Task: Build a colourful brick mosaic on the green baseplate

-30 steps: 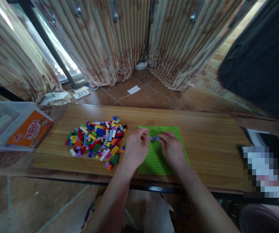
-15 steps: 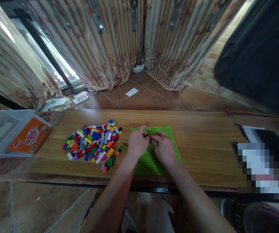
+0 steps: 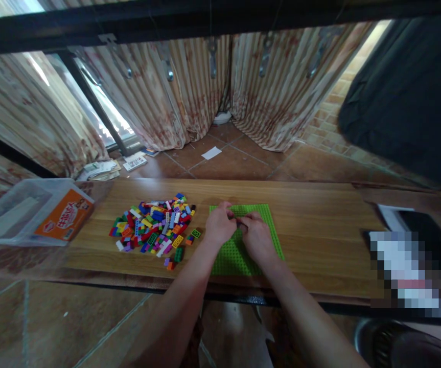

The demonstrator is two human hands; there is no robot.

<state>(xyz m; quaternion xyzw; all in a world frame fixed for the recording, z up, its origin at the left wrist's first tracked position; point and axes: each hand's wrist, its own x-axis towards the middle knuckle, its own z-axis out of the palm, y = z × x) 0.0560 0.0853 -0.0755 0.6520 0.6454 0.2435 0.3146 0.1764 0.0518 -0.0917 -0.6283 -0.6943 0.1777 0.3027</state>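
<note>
My left hand [image 3: 220, 225] and my right hand [image 3: 257, 237] meet over the upper part of a green studded baseplate [image 3: 239, 260]. Both have their fingers closed, with the fingertips almost touching. Between them is a small toy brick piece [image 3: 239, 223], mostly covered by the fingers, so its colour and shape are unclear. Left of the baseplate lies a pile of mixed coloured toy bricks [image 3: 155, 225]. A few loose ones sit at its near right side, among them a dark green brick [image 3: 179, 254] and an orange brick [image 3: 170, 266].
A wooden board [image 3: 312, 230] carries the baseplate and the pile. At the far left stands a clear plastic tub [image 3: 17, 209] with an orange label. Flat dark and white items [image 3: 423, 230] lie at the right, partly pixelated. Curtains [image 3: 189, 97] hang beyond the tiled floor.
My hands have drawn together; the greyish-blue brick piece that showed between them a second ago is now mostly hidden by the fingers. The camera view has tilted up.
</note>
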